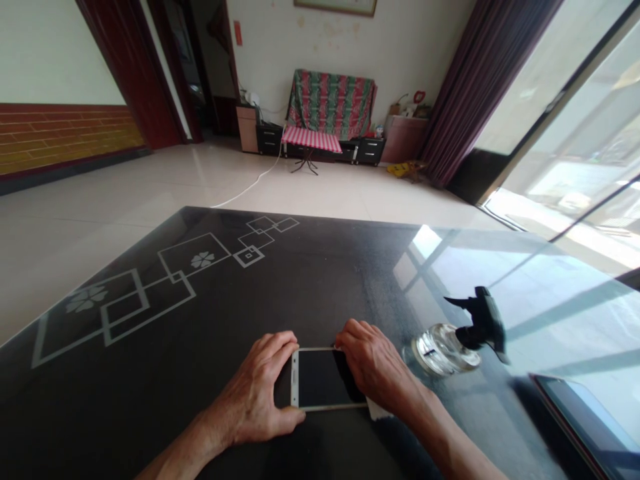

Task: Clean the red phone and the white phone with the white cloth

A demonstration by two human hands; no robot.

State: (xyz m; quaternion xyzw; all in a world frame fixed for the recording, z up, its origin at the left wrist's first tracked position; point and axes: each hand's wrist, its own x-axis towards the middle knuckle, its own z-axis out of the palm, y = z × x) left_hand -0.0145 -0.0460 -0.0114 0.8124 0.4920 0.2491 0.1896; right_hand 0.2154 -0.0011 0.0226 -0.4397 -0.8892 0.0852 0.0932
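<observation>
Flanking right hand (369,361): spray bottle (443,348)

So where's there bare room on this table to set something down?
Free: glossy black tabletop left of the left hand, and ahead to the far edge. Crowded: around the white-framed smartphone, right hand, clear black-triggered spray bottle and flat dark-screened device.

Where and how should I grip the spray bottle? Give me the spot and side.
Probably the clear body of the spray bottle, from the near side, with the right hand. The bottle appears upright, its rounded body suits wrapping, and the trigger juts from the black spray head on the far side, away from that grip.
</observation>
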